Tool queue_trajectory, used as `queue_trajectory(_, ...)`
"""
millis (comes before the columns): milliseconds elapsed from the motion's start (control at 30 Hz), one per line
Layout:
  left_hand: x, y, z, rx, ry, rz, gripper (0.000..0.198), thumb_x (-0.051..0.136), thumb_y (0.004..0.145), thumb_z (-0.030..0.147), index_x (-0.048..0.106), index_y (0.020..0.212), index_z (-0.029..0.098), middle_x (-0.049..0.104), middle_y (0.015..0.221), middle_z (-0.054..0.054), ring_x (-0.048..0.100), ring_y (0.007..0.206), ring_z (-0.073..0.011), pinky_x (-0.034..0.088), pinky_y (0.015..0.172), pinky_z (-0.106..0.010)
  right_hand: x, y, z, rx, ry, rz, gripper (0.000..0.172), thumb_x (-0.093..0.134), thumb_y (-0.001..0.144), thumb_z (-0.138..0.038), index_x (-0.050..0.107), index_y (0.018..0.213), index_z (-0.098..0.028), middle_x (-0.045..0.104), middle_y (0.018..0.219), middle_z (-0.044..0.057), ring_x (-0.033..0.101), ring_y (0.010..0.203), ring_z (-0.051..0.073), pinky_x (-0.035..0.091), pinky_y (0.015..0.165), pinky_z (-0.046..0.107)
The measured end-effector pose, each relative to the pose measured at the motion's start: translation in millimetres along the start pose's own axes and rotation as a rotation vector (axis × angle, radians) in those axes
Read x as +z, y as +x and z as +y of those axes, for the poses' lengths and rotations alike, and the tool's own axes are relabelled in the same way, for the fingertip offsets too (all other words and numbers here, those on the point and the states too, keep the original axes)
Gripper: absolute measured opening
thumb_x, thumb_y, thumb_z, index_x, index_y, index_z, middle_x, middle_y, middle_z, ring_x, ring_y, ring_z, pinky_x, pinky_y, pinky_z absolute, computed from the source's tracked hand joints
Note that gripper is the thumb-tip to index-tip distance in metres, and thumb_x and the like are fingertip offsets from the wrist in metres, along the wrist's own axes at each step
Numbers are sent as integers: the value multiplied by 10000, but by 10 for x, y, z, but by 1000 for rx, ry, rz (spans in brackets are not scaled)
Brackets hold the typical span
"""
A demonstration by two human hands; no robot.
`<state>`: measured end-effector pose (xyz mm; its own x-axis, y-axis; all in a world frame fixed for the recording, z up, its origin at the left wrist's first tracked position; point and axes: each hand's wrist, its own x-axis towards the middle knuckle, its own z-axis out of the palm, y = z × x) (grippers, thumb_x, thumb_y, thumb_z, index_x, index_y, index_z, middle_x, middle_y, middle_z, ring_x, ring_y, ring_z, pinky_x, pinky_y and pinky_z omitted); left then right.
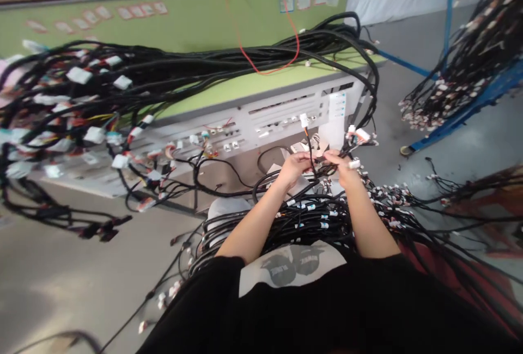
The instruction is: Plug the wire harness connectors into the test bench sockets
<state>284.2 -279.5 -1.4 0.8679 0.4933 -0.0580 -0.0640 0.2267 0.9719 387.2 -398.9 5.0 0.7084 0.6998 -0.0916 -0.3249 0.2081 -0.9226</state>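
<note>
Above my lap, my left hand (297, 169) pinches a thin black cable (311, 162). That cable rises from the fingers to a white connector (304, 120) on orange and black wires. My right hand (342, 168) is closed on the same group of black cables, a short way to the right. Beside it, white connectors (359, 135) hang at the cable ends. My fingertips almost meet, and they hide the exact spot they grip. A thick bundle of black cables (306, 215) with white and blue labels lies across my lap, under both forearms.
A green-topped bench (229, 92) carries a long heap of black harnesses (192, 65), connectors piled at its left end. A red cord (261, 71) hangs over it. At the right, a blue rack (461, 109) holds more harnesses. Loose cables trail over the floor (81, 278).
</note>
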Motion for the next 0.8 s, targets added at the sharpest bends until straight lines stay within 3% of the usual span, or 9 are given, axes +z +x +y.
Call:
queue_trajectory(100,74,-133,69,58,130,42,242,716,609,292,661,763,114,639,633,-21,533,529,-93,409,529,-206,-61,-71,21,34,-158,-210,192,692,599,-302,634,681,-138,625,659,10,549,638,128,412,640,257)
queue_trajectory(167,104,-202,82,67,258,14,245,730,594,315,659,722,119,638,637,-23,539,561,-106,413,551,-211,-106,-123,47,25,-203,-261,154,667,606,-272,629,665,-135,600,615,-1,533,616,124,405,627,255)
queue_trajectory(367,120,-223,22,-86,410,-107,391,750,552,410,647,808,134,632,635,-10,516,527,-115,408,515,-221,-228,-248,89,-8,-262,-200,65,638,598,-165,593,621,-124,536,563,-30,475,586,92,357,570,215)
queue_trajectory(533,241,-372,87,-1,519,-102,396,735,561,443,657,813,148,613,616,-3,483,519,-114,390,493,-219,-176,-469,54,50,-166,-109,72,609,593,-107,572,649,-134,516,530,-47,463,560,87,347,545,204)
queue_trajectory(633,298,-454,139,8,497,-99,384,750,537,446,646,789,176,629,658,-3,504,551,-122,394,502,-217,-141,-558,49,79,-131,-118,124,570,604,-77,563,707,-146,517,535,-54,459,530,82,333,516,195)
queue_trajectory(800,282,-479,138,-132,400,-188,407,753,549,451,570,811,198,602,566,22,454,450,-109,318,410,-194,-137,-655,0,39,-160,-202,157,582,615,-95,544,752,-160,517,561,-63,466,531,80,322,499,185)
